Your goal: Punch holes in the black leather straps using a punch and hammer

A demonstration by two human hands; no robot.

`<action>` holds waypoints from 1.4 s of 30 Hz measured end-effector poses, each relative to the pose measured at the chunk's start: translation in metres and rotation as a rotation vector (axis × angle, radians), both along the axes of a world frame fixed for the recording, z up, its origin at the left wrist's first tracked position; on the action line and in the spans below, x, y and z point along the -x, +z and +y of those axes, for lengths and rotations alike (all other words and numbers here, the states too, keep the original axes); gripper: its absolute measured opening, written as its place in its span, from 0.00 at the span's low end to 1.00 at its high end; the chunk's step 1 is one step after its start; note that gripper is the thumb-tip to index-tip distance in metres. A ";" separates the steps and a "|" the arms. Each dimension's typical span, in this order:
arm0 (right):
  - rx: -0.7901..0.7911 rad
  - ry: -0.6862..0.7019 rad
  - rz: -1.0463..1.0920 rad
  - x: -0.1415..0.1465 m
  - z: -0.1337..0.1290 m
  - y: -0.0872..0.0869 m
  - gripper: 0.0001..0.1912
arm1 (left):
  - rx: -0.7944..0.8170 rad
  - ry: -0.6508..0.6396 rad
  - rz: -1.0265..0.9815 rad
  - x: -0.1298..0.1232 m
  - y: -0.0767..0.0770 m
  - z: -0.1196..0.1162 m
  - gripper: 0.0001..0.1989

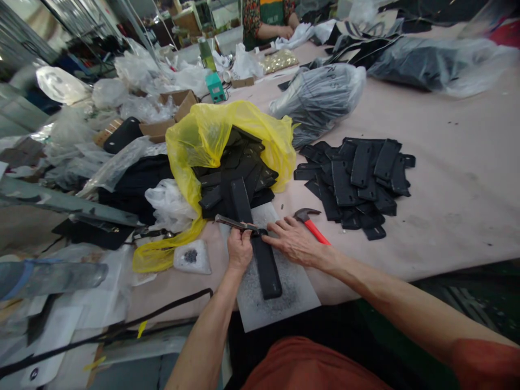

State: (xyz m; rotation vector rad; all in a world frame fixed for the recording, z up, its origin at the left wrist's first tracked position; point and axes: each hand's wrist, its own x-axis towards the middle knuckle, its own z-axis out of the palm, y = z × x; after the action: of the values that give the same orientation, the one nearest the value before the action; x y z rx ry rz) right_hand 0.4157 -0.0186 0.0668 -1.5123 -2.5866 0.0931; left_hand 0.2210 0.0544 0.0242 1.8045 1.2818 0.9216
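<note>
My left hand (pixel 239 250) is closed around a long silvery metal tool (pixel 233 221), whose exact kind I cannot make out. The tool's tip lies across a long black strap-like piece (pixel 267 268). My right hand (pixel 293 241) rests from the right with fingers stretched out, its tips touching that piece near the tool. Beneath the piece is a speckled whitish board (pixel 298 295). A claw hammer (pixel 316 230) with a red handle lies just beyond my right hand. Past the board, more black pieces (pixel 244 162) fill an opened yellow plastic bag (pixel 190 138).
A pile of black flat pieces (pixel 361 179) lies to the right. Behind it are wrapped plastic bundles (pixel 325 95). Clear bags and a cardboard box (pixel 181 103) crowd the left, with a small bag of dark bits (pixel 193 257) nearer. Another person (pixel 270 24) works across the table.
</note>
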 end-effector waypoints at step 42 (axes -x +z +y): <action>0.042 -0.402 0.895 0.058 0.007 0.013 0.09 | -0.281 -0.228 0.161 0.000 0.003 -0.025 0.10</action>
State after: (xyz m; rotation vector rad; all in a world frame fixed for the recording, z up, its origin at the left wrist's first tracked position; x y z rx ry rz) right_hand 0.3578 -0.0121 0.0794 -1.4927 -1.5734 0.6165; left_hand 0.2215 0.0297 0.0272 2.2306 1.0510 0.8766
